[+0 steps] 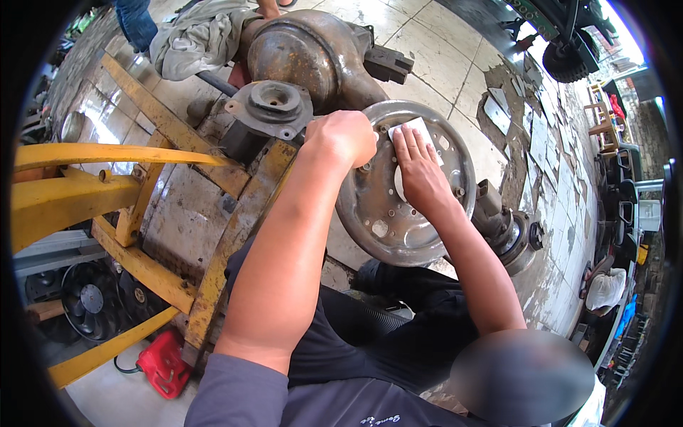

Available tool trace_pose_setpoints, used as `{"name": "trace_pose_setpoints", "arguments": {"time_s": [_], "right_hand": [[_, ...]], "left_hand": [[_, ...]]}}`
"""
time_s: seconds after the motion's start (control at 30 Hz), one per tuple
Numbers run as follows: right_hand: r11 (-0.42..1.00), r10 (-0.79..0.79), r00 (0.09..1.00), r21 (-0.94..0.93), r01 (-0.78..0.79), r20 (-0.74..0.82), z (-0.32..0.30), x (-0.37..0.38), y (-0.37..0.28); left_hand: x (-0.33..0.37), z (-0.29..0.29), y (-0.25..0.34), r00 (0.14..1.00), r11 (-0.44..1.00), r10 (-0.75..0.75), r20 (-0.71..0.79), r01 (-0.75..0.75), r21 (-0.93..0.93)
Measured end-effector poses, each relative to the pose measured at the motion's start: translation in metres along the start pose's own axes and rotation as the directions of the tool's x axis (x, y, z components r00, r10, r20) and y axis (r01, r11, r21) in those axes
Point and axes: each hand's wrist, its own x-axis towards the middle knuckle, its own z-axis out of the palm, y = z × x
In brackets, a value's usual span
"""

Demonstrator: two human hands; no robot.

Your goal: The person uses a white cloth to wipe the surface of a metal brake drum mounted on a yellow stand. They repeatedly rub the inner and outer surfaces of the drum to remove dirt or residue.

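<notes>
A round, grey-brown metal plate with a raised rim and several holes stands tilted in front of me. My left hand is closed in a fist at its upper left edge and appears to grip the rim; the fingertips are mostly hidden. Against the plate's upper face my right hand presses a small white sheet, fingers stretched over it. Whether that sheet is paper, cloth or sandpaper I cannot tell. Behind the plate lies a large rusty axle housing, and a dark flanged part sits left of my left hand.
A worn yellow metal frame fills the left side. Another person's jeans leg and a grey rag are at the top left. A cylindrical hub part lies right of the plate. Broken tiles cover the right floor.
</notes>
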Motion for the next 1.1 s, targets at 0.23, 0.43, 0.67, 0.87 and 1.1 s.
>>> {"name": "trace_pose_setpoints", "arguments": {"time_s": [0.23, 0.43, 0.67, 0.87, 1.1], "right_hand": [[1.0, -0.003, 0.997, 0.004, 0.003, 0.071, -0.003, -0.024, -0.005], [1.0, 0.017, 0.996, 0.007, -0.017, 0.083, -0.003, -0.011, -0.006], [1.0, 0.001, 1.0, -0.01, -0.001, 0.028, -0.003, -0.003, -0.001], [1.0, 0.003, 0.998, 0.006, -0.004, 0.069, -0.002, -0.028, -0.009], [1.0, -0.007, 0.996, 0.014, 0.006, 0.087, -0.008, -0.014, -0.009]], "left_hand": [[0.004, 0.002, 0.003, 0.999, 1.0, -0.01, 0.045, 0.008, 0.028], [0.0, 0.002, 0.0, 1.0, 1.0, -0.014, 0.019, 0.014, 0.025], [-0.005, -0.002, 0.005, 0.999, 0.999, -0.029, 0.026, 0.029, 0.015], [0.002, 0.001, 0.004, 0.999, 0.998, 0.006, 0.04, -0.008, 0.054], [0.0, 0.001, 0.001, 1.0, 0.999, -0.012, 0.024, 0.011, 0.04]]}}
